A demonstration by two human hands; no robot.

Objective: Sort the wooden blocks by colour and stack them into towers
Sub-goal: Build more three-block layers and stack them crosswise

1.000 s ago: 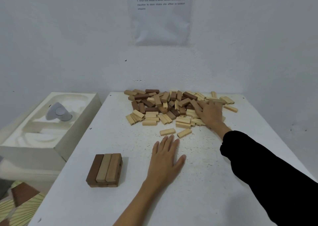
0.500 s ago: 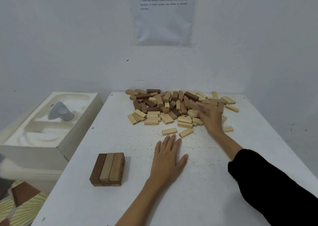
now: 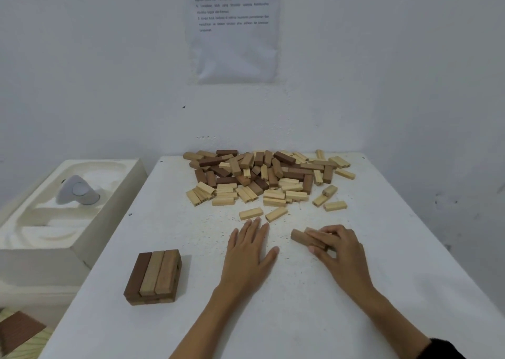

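Brown block (image 3: 299,237) sits in curled right grip (image 3: 341,252).

One heap of wooden blocks (image 3: 267,175) lay on one white table (image 3: 136,317). Its pale and brown pieces ran to several dozen and overlapped too much for an exact count. Just in front of the heap lay two loose pale blocks (image 3: 250,213), and three more sat at its right edge. Well in front of the heap and to its left stood one stack (image 3: 154,276), three blocks across its top, with the number in the lower layer hidden. Two hands showed in front of the heap: the left hand (image 3: 247,254) and the right hand (image 3: 341,252), which held one brown block (image 3: 299,237). Behind the heap hung one printed sheet (image 3: 235,44). Left of the heap sat one white moulded box (image 3: 54,222) with one grey object (image 3: 76,192) in it.
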